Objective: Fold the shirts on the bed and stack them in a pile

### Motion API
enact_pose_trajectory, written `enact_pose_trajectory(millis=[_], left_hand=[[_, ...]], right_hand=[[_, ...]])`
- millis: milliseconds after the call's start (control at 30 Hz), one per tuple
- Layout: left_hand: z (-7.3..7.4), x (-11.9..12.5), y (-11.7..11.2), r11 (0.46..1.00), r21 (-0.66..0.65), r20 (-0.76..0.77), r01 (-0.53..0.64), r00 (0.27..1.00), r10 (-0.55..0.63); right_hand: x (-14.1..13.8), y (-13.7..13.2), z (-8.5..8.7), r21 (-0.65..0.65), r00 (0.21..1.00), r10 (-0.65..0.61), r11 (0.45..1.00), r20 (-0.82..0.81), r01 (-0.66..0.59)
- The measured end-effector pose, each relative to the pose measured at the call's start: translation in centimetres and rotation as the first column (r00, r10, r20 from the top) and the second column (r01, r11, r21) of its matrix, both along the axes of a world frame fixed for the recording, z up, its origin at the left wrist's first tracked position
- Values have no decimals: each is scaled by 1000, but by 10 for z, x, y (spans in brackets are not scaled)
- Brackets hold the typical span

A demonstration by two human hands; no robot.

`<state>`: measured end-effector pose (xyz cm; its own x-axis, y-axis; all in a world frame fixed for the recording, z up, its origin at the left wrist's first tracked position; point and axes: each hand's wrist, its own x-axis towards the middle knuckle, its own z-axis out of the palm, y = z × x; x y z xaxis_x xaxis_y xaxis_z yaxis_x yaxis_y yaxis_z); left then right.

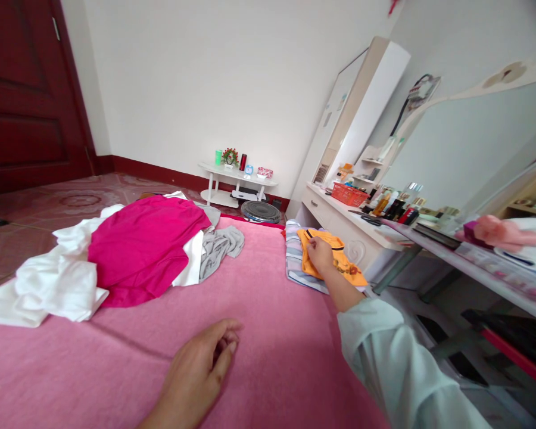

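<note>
My right hand (319, 255) reaches to the far right corner of the pink bed cover (259, 310) and pinches the folded orange garment (339, 262), which lies on top of a folded striped cloth (295, 262). My left hand (201, 369) rests on the pink cover in the near middle, fingers loosely curled with nothing in them. A heap of loose clothes lies at the left: a magenta top (143, 247), white garments (58, 280) and a grey one (218, 247).
A white dressing table (339, 208) with a red basket (349, 193), bottles and a large mirror stands on the right. A small white side table (236, 179) is by the far wall, a dark red door (27, 89) at the left.
</note>
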<state>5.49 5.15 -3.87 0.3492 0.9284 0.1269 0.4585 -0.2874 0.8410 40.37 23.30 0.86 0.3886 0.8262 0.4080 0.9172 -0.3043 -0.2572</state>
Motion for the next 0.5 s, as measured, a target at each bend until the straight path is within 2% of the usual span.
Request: enact_pose_trajectory(millis=[167,233,333,500], left_hand=[[1,0,-1,1000,-6,-7,-1,1000,1],[3,1,-1,1000,-7,-15,-8,1000,8],[4,1,-1,1000,-7,-34,-19,999,18],[4,1,-1,1000,10,-42,-15,999,15]], right_hand=[[-15,18,-4,-36,994,-101,994,-35,100],[-20,22,-6,-22,994,-104,994,-39,103],[-31,26,-9,12,999,-28,1000,-32,28],[-46,25,-14,2,978,204,979,-42,-204]])
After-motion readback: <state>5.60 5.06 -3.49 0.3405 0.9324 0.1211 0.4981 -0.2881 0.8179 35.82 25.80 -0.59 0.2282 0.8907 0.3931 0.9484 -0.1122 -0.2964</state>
